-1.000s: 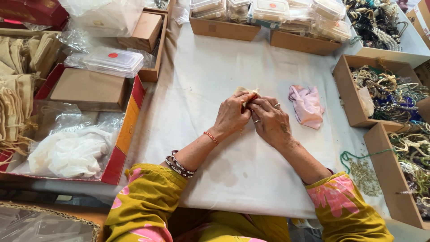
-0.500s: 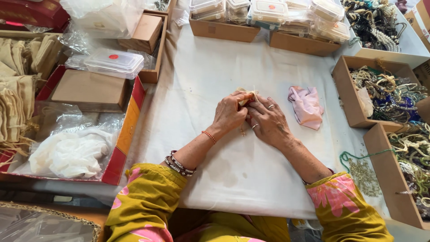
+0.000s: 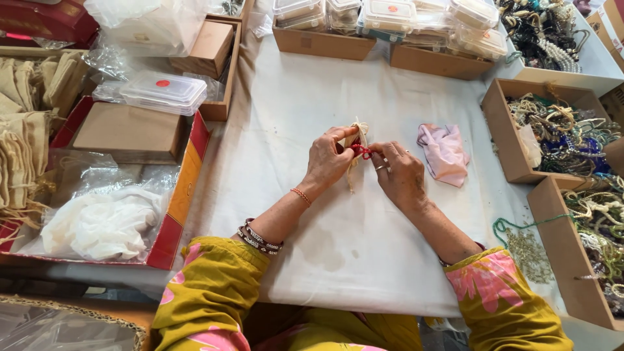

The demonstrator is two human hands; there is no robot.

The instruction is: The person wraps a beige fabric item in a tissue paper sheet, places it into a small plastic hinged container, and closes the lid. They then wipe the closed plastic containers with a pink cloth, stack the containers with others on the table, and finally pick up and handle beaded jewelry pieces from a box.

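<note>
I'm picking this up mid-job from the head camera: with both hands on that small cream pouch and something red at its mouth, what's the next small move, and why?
Probably push the red piece the rest of the way into the cream pouch. The left hand pinches the pouch upright by its top, the right hand has its fingertips on the red piece at the opening, and the drawstrings hang loose below, so the pouch looks unclosed.

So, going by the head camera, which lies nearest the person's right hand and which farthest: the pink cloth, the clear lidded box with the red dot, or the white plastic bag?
From the right hand:
1. Pink cloth, just to its right on the white sheet.
2. Clear lidded box, far across to the upper left, on a cardboard box.
3. White plastic bag, far left in the red tray.
</note>
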